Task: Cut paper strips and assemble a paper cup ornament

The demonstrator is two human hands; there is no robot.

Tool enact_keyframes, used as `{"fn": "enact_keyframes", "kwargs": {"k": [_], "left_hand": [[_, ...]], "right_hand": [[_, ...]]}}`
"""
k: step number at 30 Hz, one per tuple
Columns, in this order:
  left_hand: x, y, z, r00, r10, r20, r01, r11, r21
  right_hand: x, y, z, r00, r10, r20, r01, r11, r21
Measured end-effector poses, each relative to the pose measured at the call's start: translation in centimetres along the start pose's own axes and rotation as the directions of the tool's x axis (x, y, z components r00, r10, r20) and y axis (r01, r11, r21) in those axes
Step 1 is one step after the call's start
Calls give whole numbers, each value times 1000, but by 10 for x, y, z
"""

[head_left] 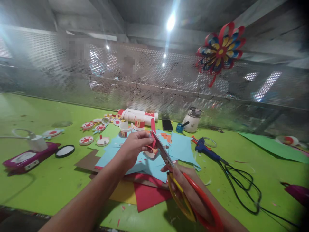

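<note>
My left hand [137, 143] pinches a narrow strip of red paper [153, 125] that stands upright above the table. In my right hand [185, 185] is a pair of scissors [161, 146] with red and yellow handles, its blades pointing up and left against the red strip. Whether the blades are cutting into the strip I cannot tell. Below the hands lie light blue paper sheets [183, 148], with a red sheet [152, 195] and a yellow sheet [124, 192] under them. Behind the strip are a red and white paper cup [139, 124] and a cut cup [126, 129].
A blue glue gun [207, 149] with a looped black cable lies at the right. At the left are a purple power strip [31, 158] and a black-rimmed disc [64, 151]. Several paper turtles [99, 128], a phone [167, 125] and a bottle [191, 120] stand farther back.
</note>
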State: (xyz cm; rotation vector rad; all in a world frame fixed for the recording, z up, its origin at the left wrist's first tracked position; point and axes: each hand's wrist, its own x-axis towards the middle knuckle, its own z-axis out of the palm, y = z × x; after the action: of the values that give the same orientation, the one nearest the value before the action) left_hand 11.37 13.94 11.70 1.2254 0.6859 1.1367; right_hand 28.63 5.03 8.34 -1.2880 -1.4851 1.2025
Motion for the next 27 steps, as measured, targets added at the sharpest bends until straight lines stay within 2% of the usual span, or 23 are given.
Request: {"fn": "enact_keyframes", "kwargs": {"k": [6, 12, 19, 27], "left_hand": [[1, 1, 0, 1000, -4, -2, 4, 1000, 10], [3, 0, -4, 1000, -9, 13, 8, 1000, 22], [3, 1, -4, 1000, -6, 17, 6, 1000, 30], [3, 1, -3, 1000, -17, 14, 16, 999, 37]], "right_hand": [[1, 6, -2, 999, -41, 12, 42, 999, -15], [1, -2, -6, 997, -36, 71, 38, 999, -24], [0, -6, -4, 998, -25, 60, 26, 999, -25], [1, 3, -8, 997, -37, 72, 39, 999, -22]]}}
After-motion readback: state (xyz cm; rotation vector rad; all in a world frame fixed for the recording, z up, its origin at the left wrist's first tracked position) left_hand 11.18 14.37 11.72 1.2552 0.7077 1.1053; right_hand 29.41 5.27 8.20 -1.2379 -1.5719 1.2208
